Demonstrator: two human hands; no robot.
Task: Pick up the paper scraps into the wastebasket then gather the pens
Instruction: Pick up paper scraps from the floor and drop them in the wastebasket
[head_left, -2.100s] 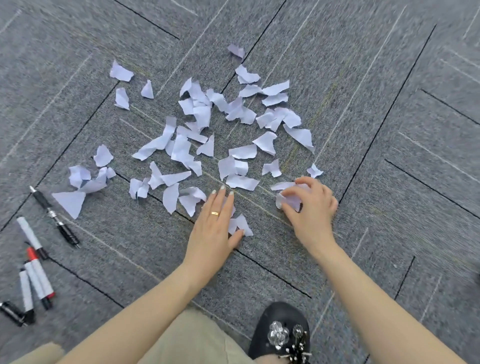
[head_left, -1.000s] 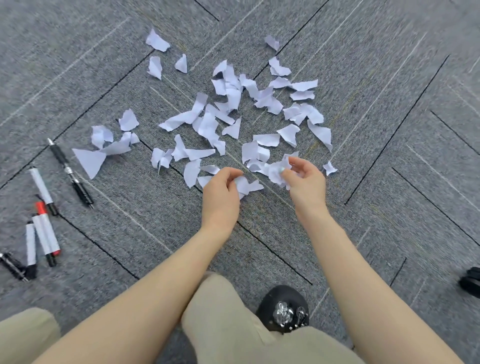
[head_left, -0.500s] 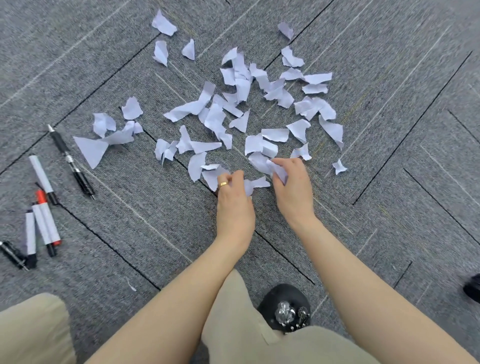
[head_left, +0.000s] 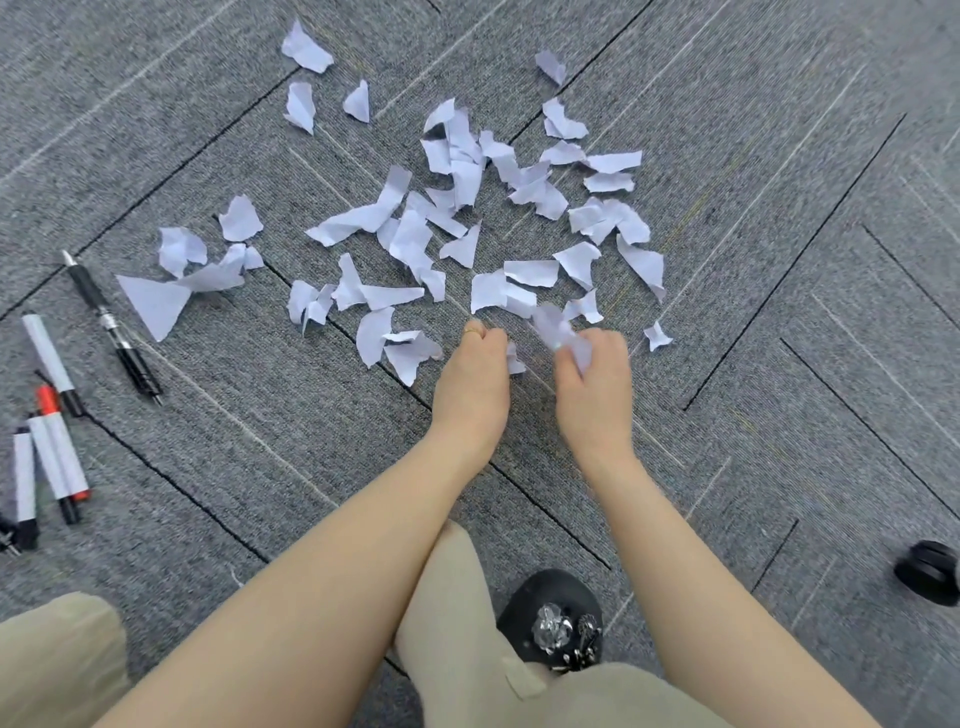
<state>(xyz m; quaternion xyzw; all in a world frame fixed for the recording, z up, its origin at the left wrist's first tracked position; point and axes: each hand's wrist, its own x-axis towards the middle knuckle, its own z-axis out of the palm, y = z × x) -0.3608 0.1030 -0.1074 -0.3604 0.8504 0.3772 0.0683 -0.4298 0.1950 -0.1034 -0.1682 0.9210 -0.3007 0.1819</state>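
Observation:
Several white torn paper scraps (head_left: 410, 239) lie scattered over the grey carpet. At the near edge of the pile, my left hand (head_left: 472, 384) is closed, with a small scrap (head_left: 515, 361) showing at its fingers. Just to the right, my right hand (head_left: 595, 387) grips a blurred bunch of paper scraps (head_left: 556, 325). A black pen (head_left: 111, 325) and several white markers (head_left: 49, 452) lie on the carpet at the left. No wastebasket is in view.
The floor is grey carpet tile (head_left: 779, 364) with dark seams. My beige trouser knee (head_left: 467, 634) and a black shoe with silver ornaments (head_left: 556, 618) are at the bottom. A black round object (head_left: 927, 571) sits at the right edge.
Both hands have drawn back a little toward me from the pile's edge. The right hand now holds its bunch of scraps lifted and blurred; the left hand has closed on a scrap.

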